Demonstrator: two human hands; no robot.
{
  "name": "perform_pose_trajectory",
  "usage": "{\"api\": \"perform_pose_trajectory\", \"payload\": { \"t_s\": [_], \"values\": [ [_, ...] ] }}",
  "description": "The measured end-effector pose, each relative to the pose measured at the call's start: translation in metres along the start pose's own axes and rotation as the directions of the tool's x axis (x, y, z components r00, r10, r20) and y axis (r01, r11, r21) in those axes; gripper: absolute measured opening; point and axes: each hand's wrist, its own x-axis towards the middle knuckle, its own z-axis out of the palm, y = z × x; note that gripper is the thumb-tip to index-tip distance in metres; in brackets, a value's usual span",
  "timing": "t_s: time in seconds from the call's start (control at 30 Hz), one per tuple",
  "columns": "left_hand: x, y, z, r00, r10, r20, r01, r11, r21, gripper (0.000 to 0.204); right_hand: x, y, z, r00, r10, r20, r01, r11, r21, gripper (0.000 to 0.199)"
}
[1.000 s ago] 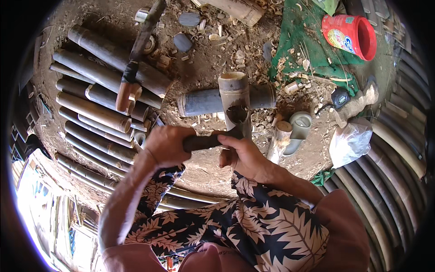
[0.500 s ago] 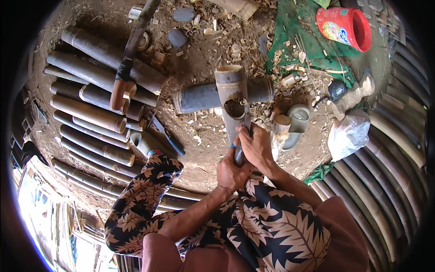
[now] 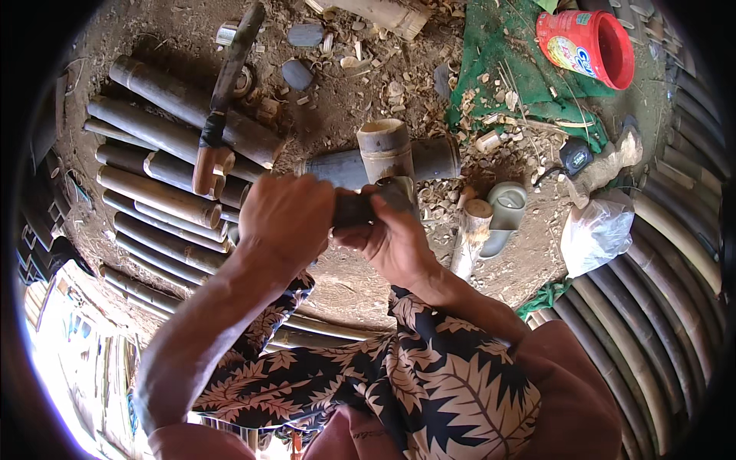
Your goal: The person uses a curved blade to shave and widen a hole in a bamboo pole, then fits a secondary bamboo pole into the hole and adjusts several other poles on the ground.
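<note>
While both hands, left hand (image 3: 285, 218) and right hand (image 3: 395, 245), clamp a dark tool handle (image 3: 354, 208), the upright hollow bamboo tube (image 3: 386, 146) stands open-topped before stacked grey bamboo poles (image 3: 153, 195).

The person wore shorts (image 3: 429, 391) of dark cloth, printed all over with pale leaves in cream and light brown. Both forearms were bare, with no sleeves on them. The left hand (image 3: 285, 218) and the right hand (image 3: 395, 245) had no gloves.
</note>
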Motion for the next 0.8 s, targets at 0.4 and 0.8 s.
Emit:
{"api": "perform_pose_trajectory", "payload": {
  "t_s": [0.4,0.8],
  "values": [
    [-0.009,0.019,-0.041,0.937,0.022,0.349,-0.082,0.984,0.159,0.01,-0.024,0.008,-0.024,0.958,0.276,0.083,-0.287,0.943,0.17,0.042],
    [-0.065,0.079,0.117,0.952,-0.274,0.133,0.29,0.679,-0.675,0.02,-0.044,-0.026,-0.021,0.898,0.106,-0.426,-0.412,0.541,-0.733,0.026]
  ]
}}
